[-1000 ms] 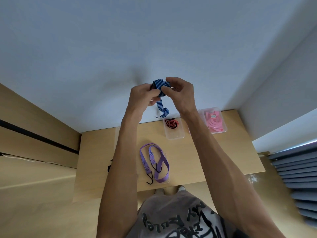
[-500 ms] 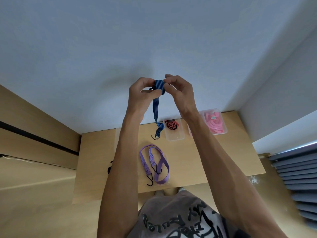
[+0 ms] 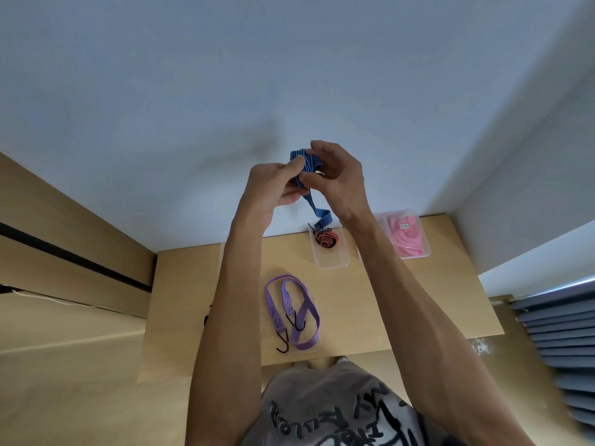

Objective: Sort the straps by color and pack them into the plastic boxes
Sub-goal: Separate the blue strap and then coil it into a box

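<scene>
Raised above the table, my left hand (image 3: 273,185) and my right hand (image 3: 335,178) both pinch a blue striped strap (image 3: 307,162) that is partly rolled between the fingers. Its loose tail (image 3: 320,215) with a black hook hangs down between my wrists. On the wooden table (image 3: 434,300) a clear plastic box (image 3: 331,260) holds a coiled red-and-black strap (image 3: 326,240). A second clear box (image 3: 421,243) to the right holds pink straps (image 3: 404,241). A purple strap (image 3: 291,312) with black hooks lies loosely looped over a clear box (image 3: 311,296) near the front edge.
A white wall stands right behind the table, and a wooden panel (image 3: 64,252) runs along the left. Grey slats (image 3: 560,333) sit at the right. The table's front edge is close to my body. A small dark object (image 3: 206,318) shows beside my left forearm.
The hanging tail of the blue strap has shortened and swung right as more of it gathered between my fingers. Both hands stayed raised at the same spot.
</scene>
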